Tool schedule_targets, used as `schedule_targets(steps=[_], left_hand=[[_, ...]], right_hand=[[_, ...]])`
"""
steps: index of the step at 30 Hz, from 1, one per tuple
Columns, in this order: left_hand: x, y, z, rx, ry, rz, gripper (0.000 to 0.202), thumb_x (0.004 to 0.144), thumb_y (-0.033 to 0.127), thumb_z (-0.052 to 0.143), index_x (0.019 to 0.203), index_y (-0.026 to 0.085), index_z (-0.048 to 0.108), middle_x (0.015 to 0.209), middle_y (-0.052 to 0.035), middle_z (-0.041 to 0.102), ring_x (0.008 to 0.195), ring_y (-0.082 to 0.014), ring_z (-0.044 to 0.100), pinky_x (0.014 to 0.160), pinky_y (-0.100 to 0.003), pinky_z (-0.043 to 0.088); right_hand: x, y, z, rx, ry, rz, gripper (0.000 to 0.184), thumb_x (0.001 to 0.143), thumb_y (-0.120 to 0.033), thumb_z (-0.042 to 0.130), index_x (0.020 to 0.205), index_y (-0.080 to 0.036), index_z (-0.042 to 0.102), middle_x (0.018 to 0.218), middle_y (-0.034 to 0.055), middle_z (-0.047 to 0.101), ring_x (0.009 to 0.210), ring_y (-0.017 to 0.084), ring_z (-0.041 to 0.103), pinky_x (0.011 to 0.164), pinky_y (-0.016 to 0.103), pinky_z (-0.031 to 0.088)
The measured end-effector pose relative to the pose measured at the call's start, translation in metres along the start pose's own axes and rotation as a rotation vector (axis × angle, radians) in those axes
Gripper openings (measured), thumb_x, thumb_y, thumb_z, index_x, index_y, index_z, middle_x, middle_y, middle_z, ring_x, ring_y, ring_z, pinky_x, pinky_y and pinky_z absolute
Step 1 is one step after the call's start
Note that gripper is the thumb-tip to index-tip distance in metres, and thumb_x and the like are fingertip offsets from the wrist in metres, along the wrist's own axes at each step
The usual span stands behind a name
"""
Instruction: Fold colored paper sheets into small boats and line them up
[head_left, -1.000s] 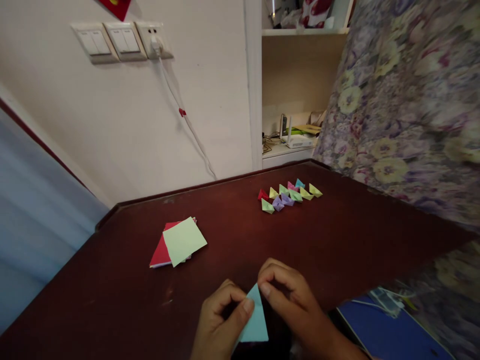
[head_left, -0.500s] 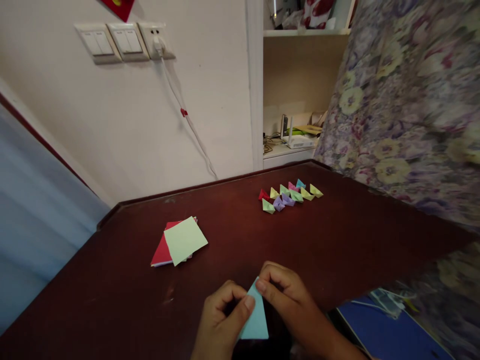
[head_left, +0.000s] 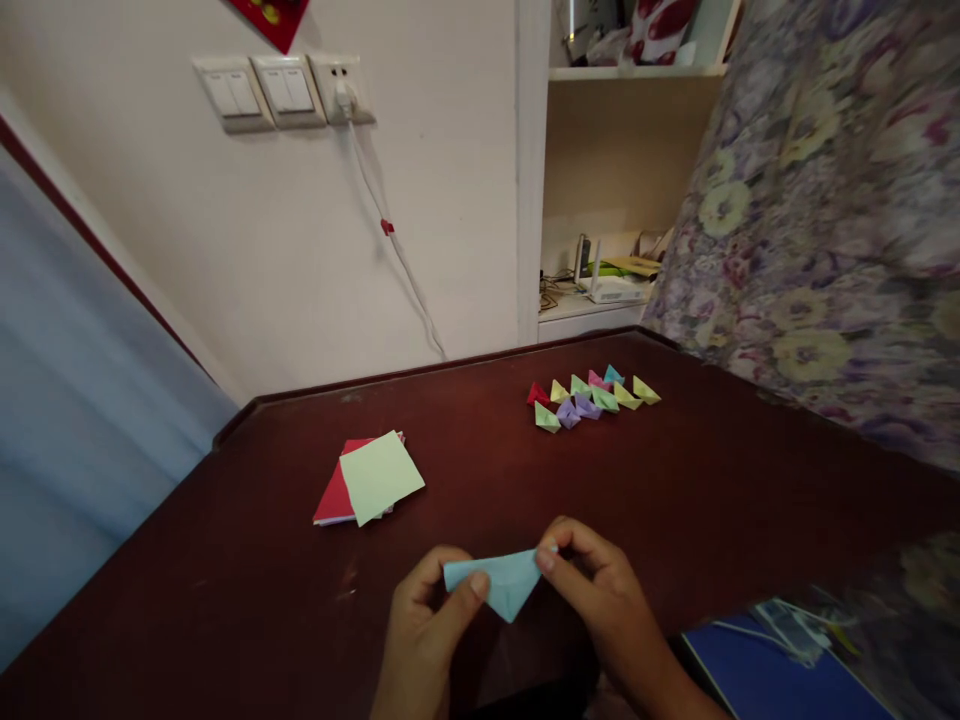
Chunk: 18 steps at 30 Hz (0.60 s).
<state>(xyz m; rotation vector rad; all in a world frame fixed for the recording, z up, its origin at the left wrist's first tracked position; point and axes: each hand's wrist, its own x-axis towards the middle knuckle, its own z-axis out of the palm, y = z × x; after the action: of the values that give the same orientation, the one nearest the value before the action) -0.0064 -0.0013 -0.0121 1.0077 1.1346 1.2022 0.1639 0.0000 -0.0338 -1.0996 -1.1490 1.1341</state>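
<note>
A light blue folded paper [head_left: 507, 582] is held above the near part of the dark red table [head_left: 465, 490], its long edge up and a point hanging down. My left hand [head_left: 435, 620] pinches its left end between thumb and fingers. At the upper right corner, my right hand [head_left: 589, 580] grips it the same way. Farther back stand several small folded paper boats [head_left: 589, 400] in red, yellow, green, pink, purple and blue. To the left lies a stack of square paper, with a pale green sheet [head_left: 381, 475] on top of a red sheet [head_left: 335, 495].
A blue flat item [head_left: 772, 670] with a clear plastic piece and white cords [head_left: 795, 630] is at the lower right. Floral curtain [head_left: 810, 250] hangs along the right side, blue cloth [head_left: 75, 400] on the left. A white cable [head_left: 409, 270] runs down the wall behind.
The blue paper has turned in my hands: its point now hangs down and its long edge lies level on top. My hands have moved slightly apart. The view has shifted a little.
</note>
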Motion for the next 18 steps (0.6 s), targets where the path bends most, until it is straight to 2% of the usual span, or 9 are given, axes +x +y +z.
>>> schedule_targets(steps=[3, 6, 7, 9, 11, 13, 18], left_hand=[[0.003, -0.002, 0.000, -0.108, 0.090, 0.033, 0.025, 0.071, 0.036, 0.083, 0.074, 0.018, 0.067, 0.068, 0.0029, 0.059, 0.064, -0.0141, 0.049, 0.060, -0.022, 0.045], [0.003, -0.002, -0.001, -0.058, 0.082, 0.053, 0.024, 0.075, 0.038, 0.081, 0.076, 0.019, 0.066, 0.068, 0.0030, 0.059, 0.062, -0.0137, 0.050, 0.058, -0.022, 0.045], [0.003, -0.001, -0.002, -0.003, 0.070, 0.071, 0.024, 0.077, 0.039, 0.079, 0.075, 0.019, 0.066, 0.068, 0.0032, 0.059, 0.061, -0.0134, 0.050, 0.057, -0.021, 0.044], [0.000, 0.003, -0.003, 0.145, 0.027, 0.117, 0.024, 0.081, 0.040, 0.075, 0.074, 0.019, 0.067, 0.066, 0.0032, 0.058, 0.060, -0.0131, 0.048, 0.056, -0.021, 0.044], [-0.004, 0.006, -0.005, 0.307, -0.032, 0.173, 0.023, 0.083, 0.040, 0.072, 0.074, 0.019, 0.069, 0.065, 0.0024, 0.059, 0.059, -0.0133, 0.049, 0.055, -0.021, 0.043], [-0.007, 0.007, -0.005, 0.437, -0.075, 0.238, 0.021, 0.084, 0.038, 0.071, 0.073, 0.019, 0.070, 0.064, 0.0010, 0.061, 0.059, -0.0146, 0.052, 0.053, -0.021, 0.043], [-0.010, 0.002, -0.002, 0.527, -0.072, 0.344, 0.005, 0.084, 0.027, 0.069, 0.087, 0.023, 0.070, 0.073, 0.0004, 0.071, 0.065, -0.0176, 0.065, 0.058, -0.023, 0.050]], right_hand=[[-0.007, 0.011, 0.006, -0.066, -0.176, 0.029, 0.015, 0.081, -0.026, 0.067, 0.069, -0.020, 0.060, 0.072, -0.0020, 0.054, 0.072, 0.016, 0.051, 0.069, 0.027, 0.039], [-0.012, 0.015, 0.007, -0.114, -0.369, 0.025, 0.007, 0.079, -0.025, 0.069, 0.074, -0.020, 0.069, 0.081, 0.0002, 0.061, 0.080, 0.019, 0.057, 0.076, 0.029, 0.041], [-0.012, 0.013, 0.005, -0.114, -0.377, 0.025, 0.008, 0.082, -0.027, 0.068, 0.078, -0.020, 0.071, 0.082, 0.0007, 0.063, 0.081, 0.019, 0.057, 0.077, 0.029, 0.042], [-0.011, 0.007, 0.000, -0.093, -0.302, 0.018, 0.012, 0.085, -0.031, 0.066, 0.083, -0.021, 0.072, 0.082, 0.0011, 0.064, 0.082, 0.019, 0.058, 0.077, 0.030, 0.043], [-0.008, -0.001, -0.003, -0.044, -0.213, -0.009, 0.010, 0.084, -0.031, 0.069, 0.086, -0.021, 0.072, 0.082, 0.0007, 0.063, 0.081, 0.019, 0.057, 0.076, 0.029, 0.043], [-0.007, -0.009, -0.002, 0.002, -0.188, -0.035, 0.008, 0.081, -0.028, 0.072, 0.084, -0.021, 0.072, 0.081, 0.0000, 0.061, 0.079, 0.018, 0.056, 0.074, 0.028, 0.044], [-0.009, -0.012, 0.005, 0.068, -0.186, 0.008, 0.009, 0.080, -0.026, 0.072, 0.077, -0.019, 0.068, 0.077, 0.0000, 0.060, 0.075, 0.017, 0.055, 0.070, 0.028, 0.043]])
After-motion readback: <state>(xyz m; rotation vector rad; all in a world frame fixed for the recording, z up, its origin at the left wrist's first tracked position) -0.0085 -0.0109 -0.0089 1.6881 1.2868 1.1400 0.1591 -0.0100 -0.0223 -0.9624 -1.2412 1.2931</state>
